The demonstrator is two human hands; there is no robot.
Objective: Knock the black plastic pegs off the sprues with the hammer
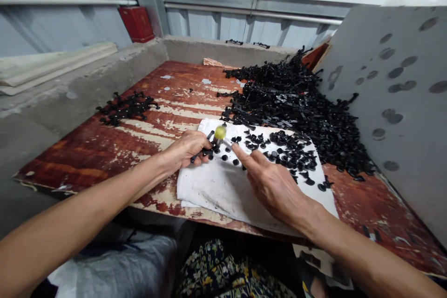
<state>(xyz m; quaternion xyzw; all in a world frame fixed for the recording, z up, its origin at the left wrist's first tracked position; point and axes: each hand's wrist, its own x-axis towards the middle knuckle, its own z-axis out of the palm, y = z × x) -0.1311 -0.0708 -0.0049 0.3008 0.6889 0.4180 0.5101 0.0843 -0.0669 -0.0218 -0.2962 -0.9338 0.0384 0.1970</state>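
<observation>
My left hand (193, 147) is closed on a black plastic bar (197, 155) above the white cloth (220, 191). In my right hand (268, 178) is the handle of a small hammer with a yellow head (220, 133), the forefinger stretched along it. The hammer head is at the bar beside my left fingertips; whether they touch cannot be seen. Scattered on the cloth, mostly to the right, are several small black round-footed pieces (293, 156).
A large heap of black bar parts (279, 98) covers the table's right rear. A smaller pile of similar parts (127, 108) lies at the left. A spotted grey panel (387, 98) rises on the right; a concrete ledge (87, 77) borders the worn red-brown tabletop (181, 88).
</observation>
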